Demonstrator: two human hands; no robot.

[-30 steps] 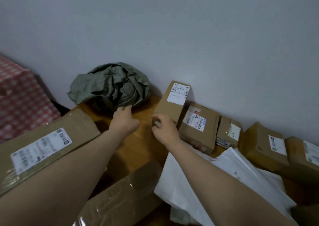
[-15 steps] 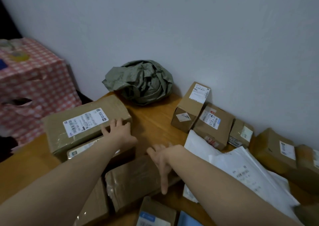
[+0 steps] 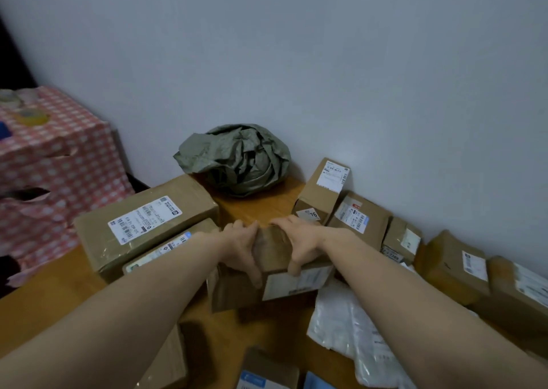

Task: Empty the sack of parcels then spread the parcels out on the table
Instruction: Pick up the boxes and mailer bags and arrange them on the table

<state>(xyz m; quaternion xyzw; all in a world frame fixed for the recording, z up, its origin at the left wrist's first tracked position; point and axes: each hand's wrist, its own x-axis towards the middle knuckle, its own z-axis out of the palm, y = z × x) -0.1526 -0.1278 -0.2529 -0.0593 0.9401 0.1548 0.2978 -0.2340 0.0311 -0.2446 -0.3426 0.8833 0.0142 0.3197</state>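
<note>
Parcel box (image 3: 275,276) held in both hands at the middle of the wooden table (image 3: 258,207).
A large labelled carton (image 3: 145,222) lies at the left. The left hand (image 3: 240,246) grips the box's left side and the right hand (image 3: 299,240) its right, fingers curled over the far edge. The crumpled green sack (image 3: 237,160) sits behind against the wall. Small boxes (image 3: 358,219) line the wall at the right, with a white mailer bag (image 3: 341,320) nearer.

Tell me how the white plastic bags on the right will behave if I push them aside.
The white bags look thin and wrinkled, so probably floppy, likely sagging if lifted by one edge. Glossy plastic may slide easily on the wooden table. They seem to overlap, so pushing one could drag the rest.
</note>
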